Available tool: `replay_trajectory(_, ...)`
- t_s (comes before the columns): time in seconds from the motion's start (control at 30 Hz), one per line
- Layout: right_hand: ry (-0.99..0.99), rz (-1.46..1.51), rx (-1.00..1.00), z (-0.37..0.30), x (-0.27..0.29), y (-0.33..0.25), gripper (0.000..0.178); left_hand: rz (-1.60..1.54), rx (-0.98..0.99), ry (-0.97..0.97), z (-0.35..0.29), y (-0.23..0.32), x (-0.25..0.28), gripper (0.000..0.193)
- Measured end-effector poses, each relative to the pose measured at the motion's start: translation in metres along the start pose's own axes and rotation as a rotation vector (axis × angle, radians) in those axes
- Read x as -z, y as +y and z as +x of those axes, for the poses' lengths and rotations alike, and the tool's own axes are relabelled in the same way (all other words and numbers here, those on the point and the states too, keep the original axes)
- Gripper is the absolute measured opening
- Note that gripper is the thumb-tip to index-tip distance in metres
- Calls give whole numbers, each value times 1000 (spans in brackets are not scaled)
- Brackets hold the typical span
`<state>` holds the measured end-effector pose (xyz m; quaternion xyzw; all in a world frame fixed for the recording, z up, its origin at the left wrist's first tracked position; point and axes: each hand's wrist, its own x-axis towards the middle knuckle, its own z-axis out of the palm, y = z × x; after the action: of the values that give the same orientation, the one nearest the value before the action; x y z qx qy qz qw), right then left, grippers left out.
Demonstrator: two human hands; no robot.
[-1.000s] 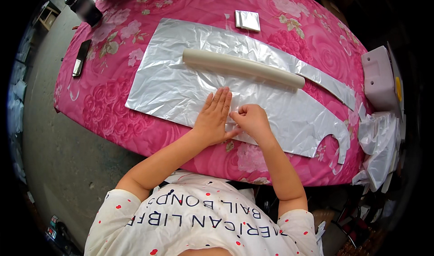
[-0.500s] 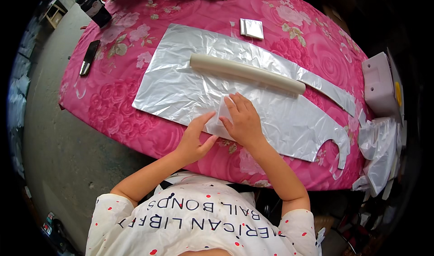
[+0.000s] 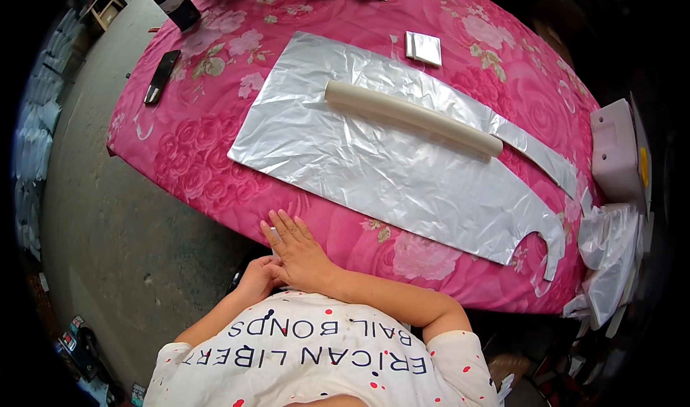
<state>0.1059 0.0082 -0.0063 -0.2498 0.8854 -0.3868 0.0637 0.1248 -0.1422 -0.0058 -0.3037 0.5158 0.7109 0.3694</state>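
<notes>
At the table's near edge my right hand [image 3: 302, 256] lies flat, its fingers stretched out. A sliver of a small folded piece of whitish plastic [image 3: 274, 239] shows beneath them. Just below and touching it is my left hand [image 3: 257, 280], closed with fingertips pinched together; what they hold is hidden by the right hand. Beyond both hands, a silvery-white thin plastic sheet [image 3: 309, 148] is spread flat, with curved strap-like ends on the right. Across it rests a long beige tube [image 3: 413, 118].
Pink floral cloth [image 3: 194, 152] covers the table. A small folded silvery packet [image 3: 423, 49] lies beyond the sheet. Far left are a black phone [image 3: 162, 76] and a dark bottle [image 3: 172, 3]. A pale box [image 3: 613, 144] and crumpled clear plastic [image 3: 607, 252] stand right.
Both hands have moved from the sheet's near edge toward me and left, to the table edge. The small folded plastic has left the sheet with them. The view has shifted slightly.
</notes>
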Motion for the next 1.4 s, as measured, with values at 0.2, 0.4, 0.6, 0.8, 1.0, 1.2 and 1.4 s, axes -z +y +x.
replay_trajectory(0.2, -82, -412, 345, 10, 51, 6, 27, 1214, -504, 83, -29, 49, -18, 17)
replay_trajectory(0.4, -52, 53, 61, 28, 149, 51, 9, 1163, -1046, 123, -16, 86, -43, 33)
replay_trajectory(0.6, 653, 715, -324, 84, 246, 188, 17, 954, -760, -82, -7, 86, -54, 27)
replay_trajectory(0.8, 1015, 422, -625, 112, 303, 300, 29, 898, -637, -141, -6, 90, -65, 26)
replay_trajectory(1.0, 962, -423, -885, 116, 297, 285, 40, 923, -678, -138, -3, 92, -65, 27)
replay_trajectory(1.2, 555, -199, -440, 39, 279, 209, 43, 992, -721, -199, -1, 94, -67, 27)
replay_trajectory(1.4, 488, -682, -456, -84, 258, 184, 53, 946, -744, -360, 7, 85, -92, 27)
